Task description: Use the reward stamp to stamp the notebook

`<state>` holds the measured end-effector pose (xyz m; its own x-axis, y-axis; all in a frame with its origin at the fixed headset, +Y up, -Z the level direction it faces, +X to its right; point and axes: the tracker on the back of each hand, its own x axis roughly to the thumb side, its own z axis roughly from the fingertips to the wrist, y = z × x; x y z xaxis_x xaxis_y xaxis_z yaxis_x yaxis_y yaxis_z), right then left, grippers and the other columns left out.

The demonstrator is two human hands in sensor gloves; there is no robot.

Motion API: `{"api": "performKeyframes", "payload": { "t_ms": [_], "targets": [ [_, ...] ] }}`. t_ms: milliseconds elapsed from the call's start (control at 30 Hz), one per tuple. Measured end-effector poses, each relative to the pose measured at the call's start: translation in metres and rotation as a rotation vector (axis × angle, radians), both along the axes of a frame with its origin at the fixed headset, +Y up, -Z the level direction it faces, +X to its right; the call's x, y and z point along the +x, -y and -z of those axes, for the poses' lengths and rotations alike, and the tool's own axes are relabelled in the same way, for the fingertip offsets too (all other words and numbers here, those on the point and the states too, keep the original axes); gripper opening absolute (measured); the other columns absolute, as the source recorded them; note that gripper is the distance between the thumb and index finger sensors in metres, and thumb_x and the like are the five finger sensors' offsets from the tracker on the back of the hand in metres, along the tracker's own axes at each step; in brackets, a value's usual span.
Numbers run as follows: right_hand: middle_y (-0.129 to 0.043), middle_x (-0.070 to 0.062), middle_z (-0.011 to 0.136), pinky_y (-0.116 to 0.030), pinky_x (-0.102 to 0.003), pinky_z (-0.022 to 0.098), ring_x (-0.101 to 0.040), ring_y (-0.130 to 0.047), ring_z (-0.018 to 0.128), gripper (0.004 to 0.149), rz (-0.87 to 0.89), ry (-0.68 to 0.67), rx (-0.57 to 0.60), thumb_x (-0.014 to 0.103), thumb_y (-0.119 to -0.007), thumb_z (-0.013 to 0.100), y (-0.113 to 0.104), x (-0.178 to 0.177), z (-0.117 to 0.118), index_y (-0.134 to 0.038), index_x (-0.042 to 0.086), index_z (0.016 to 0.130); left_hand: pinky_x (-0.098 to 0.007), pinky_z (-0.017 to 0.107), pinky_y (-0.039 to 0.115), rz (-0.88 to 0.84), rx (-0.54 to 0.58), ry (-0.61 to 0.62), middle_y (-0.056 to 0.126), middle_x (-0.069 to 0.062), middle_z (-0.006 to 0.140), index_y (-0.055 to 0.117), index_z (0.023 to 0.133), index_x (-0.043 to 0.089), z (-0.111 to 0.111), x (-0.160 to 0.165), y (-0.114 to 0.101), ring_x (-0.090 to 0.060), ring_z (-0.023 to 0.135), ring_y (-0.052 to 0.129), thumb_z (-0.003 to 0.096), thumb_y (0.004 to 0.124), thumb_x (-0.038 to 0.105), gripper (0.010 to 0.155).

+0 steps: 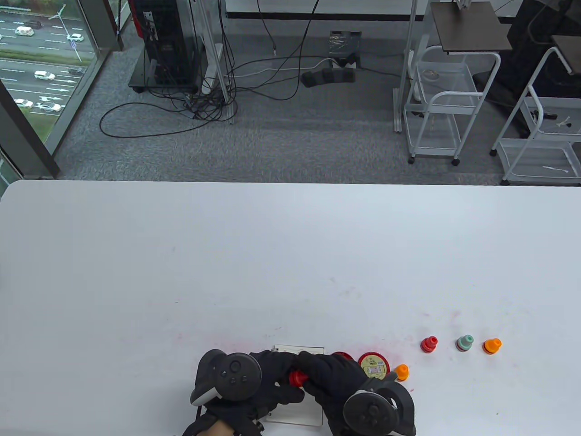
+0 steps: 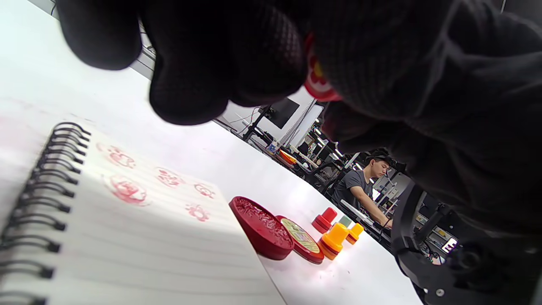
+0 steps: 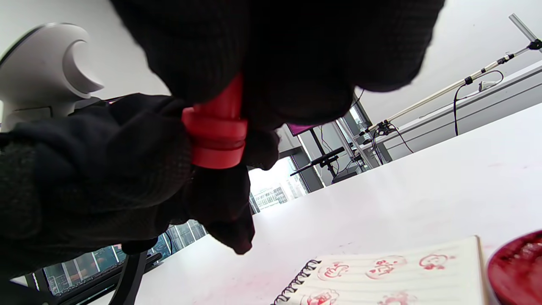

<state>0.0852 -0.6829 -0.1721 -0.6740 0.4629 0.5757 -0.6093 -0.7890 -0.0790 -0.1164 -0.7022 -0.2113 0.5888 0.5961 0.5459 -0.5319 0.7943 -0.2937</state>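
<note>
Both gloved hands met over the spiral notebook (image 1: 297, 411), which lay on the white tabletop (image 1: 290, 254) at its near edge. The right hand (image 1: 333, 379) had its fingers curled round the handle of a red stamp (image 1: 297, 378), and the left hand (image 1: 272, 379) pinched the stamp's wider lower end from the other side, so the stamp was held between them above the page, clear of the paper. The right wrist view showed the red stamp body wedged between black fingers (image 3: 139, 169). The open page already carried several pink-red prints (image 2: 127, 189) near the wire binding. Just right of the notebook sat an open red ink pad (image 2: 262, 226) with its labelled lid (image 1: 373, 366) beside it, then an orange stamp (image 1: 401, 372) touching that lid's edge. Farther right, well apart from the hands, stood a second red stamp (image 1: 429, 344), a teal-topped stamp (image 1: 464, 343) and another orange one (image 1: 492, 346) in a row.
</note>
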Motion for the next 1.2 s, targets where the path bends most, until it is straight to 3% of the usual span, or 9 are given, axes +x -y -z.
{"api": "performKeyframes", "payload": {
  "t_ms": [100, 200, 300, 400, 600, 733, 967, 1100, 1200],
  "targets": [
    [-0.095, -0.009, 0.077, -0.086, -0.041, 0.044, -0.025, -0.098, 0.056, 0.050, 0.008, 0.001, -0.005, 0.028, -0.085, 0.038, 0.000, 0.001, 0.000, -0.079, 0.019, 0.087, -0.059, 0.062, 0.078, 0.002, -0.009, 0.005, 0.097, 0.001, 0.068, 0.080, 0.092, 0.008, 0.000, 0.000, 0.001, -0.025, 0.063, 0.099, 0.0354, 0.088, 0.049, 0.071],
    [-0.095, -0.009, 0.077, -0.086, -0.041, 0.044, -0.025, -0.098, 0.056, 0.050, 0.033, 0.010, -0.006, 0.028, -0.085, 0.038, -0.001, 0.002, 0.001, -0.079, 0.019, 0.087, -0.062, 0.067, 0.070, 0.006, -0.054, 0.016, 0.087, -0.006, 0.087, 0.066, 0.104, 0.009, 0.001, -0.001, 0.000, -0.034, 0.081, 0.089, 0.0368, 0.085, 0.053, 0.083],
    [-0.095, -0.009, 0.077, -0.086, -0.041, 0.044, -0.025, -0.098, 0.056, 0.050, 0.030, 0.033, 0.002, 0.028, -0.085, 0.038, -0.002, 0.006, 0.001, -0.079, 0.019, 0.087, -0.064, 0.068, 0.067, 0.045, -0.023, -0.001, 0.082, -0.010, 0.096, 0.060, 0.108, 0.010, 0.002, -0.007, -0.002, -0.038, 0.089, 0.083, 0.0380, 0.083, 0.055, 0.087],
    [-0.095, -0.010, 0.077, -0.086, -0.042, 0.044, -0.026, -0.098, 0.055, 0.050, 0.030, 0.062, 0.023, 0.028, -0.085, 0.038, -0.008, 0.014, 0.001, -0.080, 0.019, 0.087, -0.064, 0.068, 0.067, 0.088, -0.011, -0.028, 0.079, -0.014, 0.102, 0.061, 0.110, 0.012, 0.004, -0.016, -0.001, -0.042, 0.091, 0.082, 0.0421, 0.079, 0.056, 0.083],
    [-0.096, -0.009, 0.077, -0.085, -0.044, 0.046, -0.027, -0.097, 0.057, 0.049, -0.168, 0.189, 0.157, 0.029, -0.086, 0.039, -0.033, 0.050, 0.001, -0.081, 0.019, 0.087, -0.066, 0.070, 0.063, 0.226, 0.035, -0.106, 0.070, -0.018, 0.110, 0.062, 0.112, 0.016, 0.008, -0.047, -0.001, -0.046, 0.098, 0.073, 0.0466, 0.073, 0.057, 0.078],
    [-0.096, -0.009, 0.078, -0.084, -0.045, 0.048, -0.028, -0.096, 0.058, 0.048, -0.274, 0.281, 0.089, 0.029, -0.087, 0.039, -0.039, 0.086, 0.004, -0.083, 0.021, 0.086, -0.068, 0.072, 0.057, 0.181, 0.013, -0.189, 0.060, -0.020, 0.116, 0.058, 0.114, 0.018, 0.016, -0.068, -0.004, -0.052, 0.103, 0.062, 0.0485, 0.071, 0.058, 0.078],
    [-0.093, -0.012, 0.081, -0.082, -0.049, 0.050, -0.032, -0.094, 0.062, 0.047, -0.349, 0.476, 0.002, 0.026, -0.086, 0.041, -0.027, 0.143, 0.003, -0.082, 0.019, 0.088, -0.070, 0.072, 0.055, 0.219, 0.019, -0.207, 0.058, -0.021, 0.118, 0.057, 0.115, 0.019, 0.017, -0.073, -0.005, -0.052, 0.104, 0.060, 0.0493, 0.070, 0.059, 0.078],
    [-0.092, -0.010, 0.084, -0.082, -0.048, 0.051, -0.031, -0.093, 0.064, 0.048, -0.554, 0.566, -0.131, 0.026, -0.086, 0.041, 0.001, 0.155, 0.005, -0.080, 0.021, 0.088, -0.069, 0.072, 0.056, 0.232, 0.002, -0.210, 0.059, -0.020, 0.117, 0.059, 0.114, 0.019, 0.016, -0.074, -0.003, -0.052, 0.104, 0.060, 0.0494, 0.070, 0.059, 0.077],
    [-0.088, -0.008, 0.087, -0.081, -0.048, 0.053, -0.031, -0.091, 0.067, 0.049, -0.580, 0.568, -0.246, 0.025, -0.085, 0.042, 0.015, 0.156, 0.010, -0.077, 0.023, 0.089, -0.069, 0.072, 0.056, 0.243, -0.006, -0.212, 0.059, -0.021, 0.117, 0.060, 0.114, 0.018, 0.015, -0.074, -0.003, -0.052, 0.104, 0.061, 0.0496, 0.070, 0.058, 0.076]
  ]
}}
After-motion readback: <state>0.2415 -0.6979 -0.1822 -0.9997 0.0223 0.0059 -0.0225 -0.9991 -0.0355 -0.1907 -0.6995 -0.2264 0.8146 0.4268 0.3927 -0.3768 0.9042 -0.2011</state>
